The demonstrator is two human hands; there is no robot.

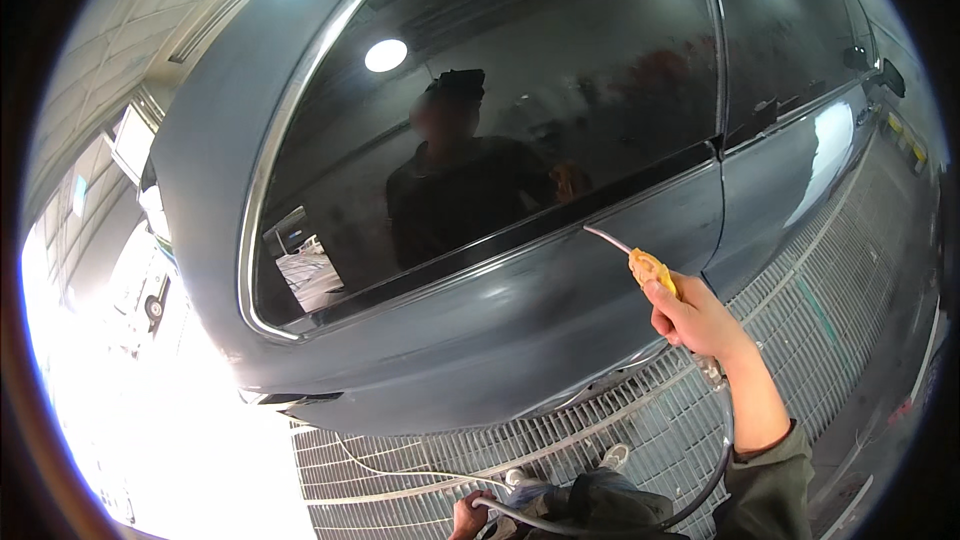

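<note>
My right hand [692, 318] is closed around a yellow air blow gun [650, 268]. Its thin bent metal nozzle [606, 238] points at the dark grey car door [560, 285], just below the window trim [520, 250]; whether the tip touches the panel I cannot tell. From the gun's lower end a grey air hose [722, 440] loops down and round past my legs. Low in the picture, my left hand [470, 516] is wrapped around that hose.
The car's dark side window [560, 90] reflects a person and ceiling lights. Underfoot is a metal floor grating [420, 480] with a thin pale cord [400, 472] across it. A door gap runs down right of the nozzle. Bright daylight comes in at left, where another vehicle [152, 300] stands.
</note>
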